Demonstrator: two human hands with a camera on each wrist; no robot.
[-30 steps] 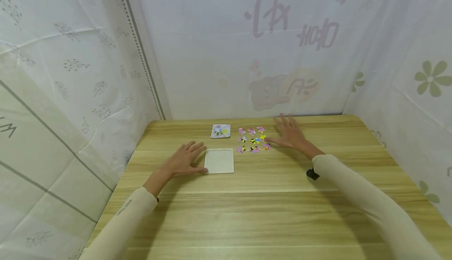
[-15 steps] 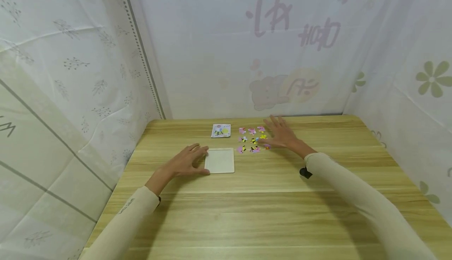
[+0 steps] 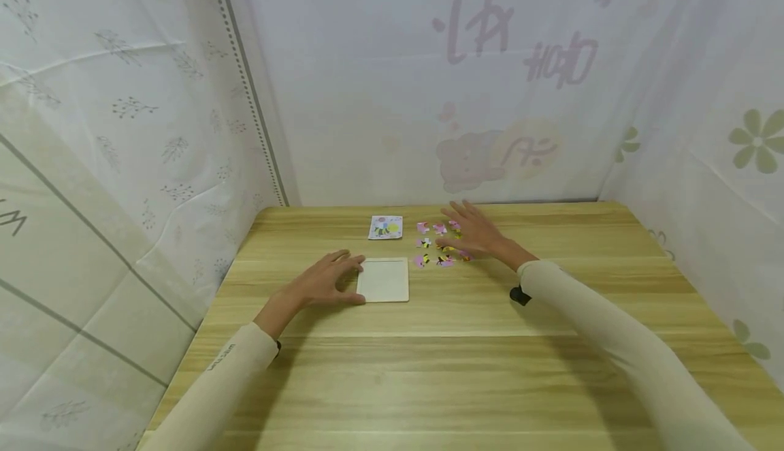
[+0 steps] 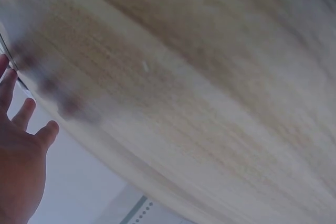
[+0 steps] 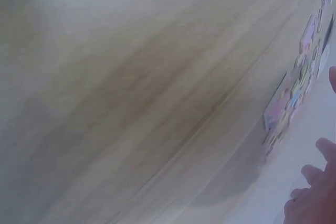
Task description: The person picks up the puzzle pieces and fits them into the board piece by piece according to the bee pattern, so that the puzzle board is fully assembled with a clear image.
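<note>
A pale square puzzle tray (image 3: 384,281) lies flat on the table, left of several puzzle pieces (image 3: 424,243) in pink, yellow and black. At the tray's left edge is my left hand (image 3: 320,281), its thumb and fingers spread near two corners; whether they touch it I cannot tell. My right hand (image 3: 476,232) hangs over the right part of the pieces with fingers spread, hiding some of them. It holds nothing, and in the right wrist view the fingers (image 5: 312,174) stand apart from the pieces (image 5: 278,106).
A small picture card (image 3: 386,228) showing a bee lies behind the tray. The wood-grain table (image 3: 392,369) stretches toward me. Printed white curtains (image 3: 361,97) hang behind the table and on both sides.
My right hand has moved left, from beside the puzzle pieces to above them. My left hand has shifted slightly right, toward the tray. The pieces appear to lie as before.
</note>
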